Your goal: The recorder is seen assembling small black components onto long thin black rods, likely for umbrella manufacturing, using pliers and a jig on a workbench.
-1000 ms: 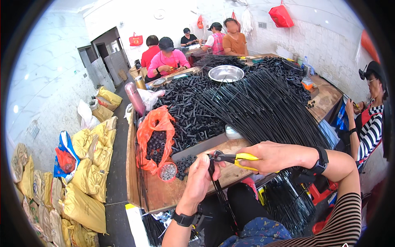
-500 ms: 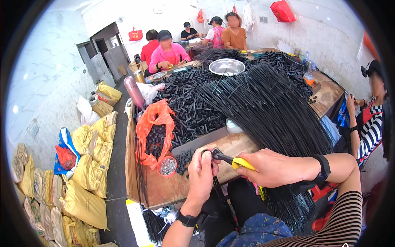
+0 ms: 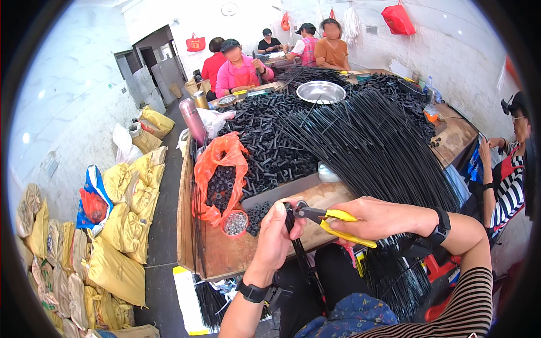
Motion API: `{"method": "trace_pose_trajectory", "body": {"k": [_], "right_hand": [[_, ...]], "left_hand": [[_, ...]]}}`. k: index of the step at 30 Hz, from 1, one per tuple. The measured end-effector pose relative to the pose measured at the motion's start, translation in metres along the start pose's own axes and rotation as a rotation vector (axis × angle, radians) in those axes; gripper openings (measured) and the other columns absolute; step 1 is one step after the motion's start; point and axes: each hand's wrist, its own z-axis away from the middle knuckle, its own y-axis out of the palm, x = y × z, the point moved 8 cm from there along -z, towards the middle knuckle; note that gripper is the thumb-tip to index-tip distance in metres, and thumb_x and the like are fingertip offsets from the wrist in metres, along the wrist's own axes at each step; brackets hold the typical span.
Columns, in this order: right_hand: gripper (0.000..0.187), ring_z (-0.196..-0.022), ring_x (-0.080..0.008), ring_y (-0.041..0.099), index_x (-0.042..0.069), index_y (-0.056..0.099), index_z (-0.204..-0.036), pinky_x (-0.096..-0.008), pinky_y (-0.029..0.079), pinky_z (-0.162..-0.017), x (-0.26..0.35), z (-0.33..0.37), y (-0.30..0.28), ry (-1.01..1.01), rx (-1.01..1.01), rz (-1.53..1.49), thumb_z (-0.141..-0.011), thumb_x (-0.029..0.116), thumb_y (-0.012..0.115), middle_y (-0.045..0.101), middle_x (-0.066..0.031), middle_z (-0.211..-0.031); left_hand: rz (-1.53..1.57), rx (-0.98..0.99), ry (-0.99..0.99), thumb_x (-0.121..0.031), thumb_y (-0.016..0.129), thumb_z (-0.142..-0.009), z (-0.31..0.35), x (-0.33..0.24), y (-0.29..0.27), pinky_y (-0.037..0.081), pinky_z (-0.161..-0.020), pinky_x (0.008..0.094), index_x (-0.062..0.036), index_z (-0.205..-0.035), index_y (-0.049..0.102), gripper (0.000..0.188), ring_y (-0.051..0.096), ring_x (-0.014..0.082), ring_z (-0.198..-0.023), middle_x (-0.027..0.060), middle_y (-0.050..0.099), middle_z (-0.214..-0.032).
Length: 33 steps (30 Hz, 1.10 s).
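Observation:
My left hand point(image 3: 275, 228) grips the top of some thin black rods point(image 3: 302, 260), which run down between my knees. Whether they are one piece or several I cannot tell. In my right hand point(image 3: 383, 217) is a pair of pliers point(image 3: 350, 232) with yellow handles, held spread apart. Their dark jaws point left and meet the rod tops at my left fingertips, where the contact is partly hidden. Just left of my hands, a small red tub point(image 3: 235, 224) holds shiny metal bits, beside small black nuts or rings point(image 3: 258, 217) on the wooden table point(image 3: 225, 256).
Black tubular parts point(image 3: 270, 152) are heaped behind a low grey divider, with a long rod pile point(image 3: 372, 146) at right. An orange bag point(image 3: 222, 211), pink flask point(image 3: 193, 121) and metal bowl point(image 3: 321, 92) stand around them. Yellow sacks point(image 3: 118, 270) line the left wall. Several co-workers sit around the table.
My right hand has loosened, and the pliers' yellow handles have spread wider. My left hand stays on the rods. The whole view has shifted slightly. Across the table, the co-worker in pink now raises a dark object.

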Motion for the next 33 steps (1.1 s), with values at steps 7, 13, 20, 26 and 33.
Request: {"method": "trace_pose_trajectory", "body": {"k": [7,13,20,26,33], "right_hand": [[0.032,-0.066,-0.0107,0.061,0.005,0.053,-0.108,-0.0266,0.05,-0.058,-0.009,-0.006,0.003,0.054,0.135,-0.176,-0.099,0.034,0.043,0.062,-0.003,-0.077],[0.034,-0.065,-0.0101,0.06,0.005,0.052,-0.109,-0.0238,0.049,-0.057,-0.011,-0.006,0.002,0.084,0.179,-0.326,-0.099,0.036,0.043,0.062,-0.0038,-0.08],[0.036,-0.066,-0.0093,0.061,0.004,0.05,-0.11,-0.0227,0.049,-0.056,-0.011,-0.004,0.006,0.129,0.208,-0.4,-0.099,0.037,0.043,0.062,-0.0051,-0.082],[0.036,-0.065,-0.0091,0.06,0.004,0.052,-0.105,-0.0226,0.048,-0.054,-0.011,-0.005,0.008,0.104,0.197,-0.356,-0.099,0.038,0.042,0.062,-0.0048,-0.078],[0.035,-0.065,-0.009,0.06,0.004,0.051,-0.106,-0.0233,0.049,-0.053,-0.004,-0.007,0.003,0.032,0.191,-0.275,-0.1,0.036,0.042,0.06,-0.0037,-0.075]], "left_hand": [[-0.008,-0.024,0.001,-0.035,0.035,-0.102,-0.002,0.001,0.001,0.035,-0.059,0.0233,-0.0042,-0.111,0.05,0.036,0.04,0.0082,-0.061,0.0036,0.053,-0.081],[-0.049,-0.044,0.018,-0.036,0.04,-0.1,-0.003,0.003,-0.001,0.035,-0.058,0.0253,-0.0049,-0.111,0.051,0.035,0.04,0.0097,-0.06,0.0031,0.053,-0.079],[-0.027,-0.054,0.047,-0.029,0.039,-0.102,-0.002,0.003,-0.001,0.034,-0.055,0.0212,-0.0036,-0.111,0.052,0.03,0.04,0.0065,-0.06,0.0029,0.054,-0.08],[-0.042,-0.073,0.061,-0.029,0.04,-0.101,-0.001,0.001,-0.002,0.034,-0.054,0.0208,-0.0029,-0.111,0.052,0.03,0.041,0.0063,-0.06,0.0027,0.054,-0.08],[-0.071,-0.071,0.069,-0.029,0.041,-0.101,-0.002,0.001,-0.002,0.034,-0.054,0.0205,-0.003,-0.112,0.052,0.03,0.041,0.0062,-0.059,0.0025,0.054,-0.079]]}}
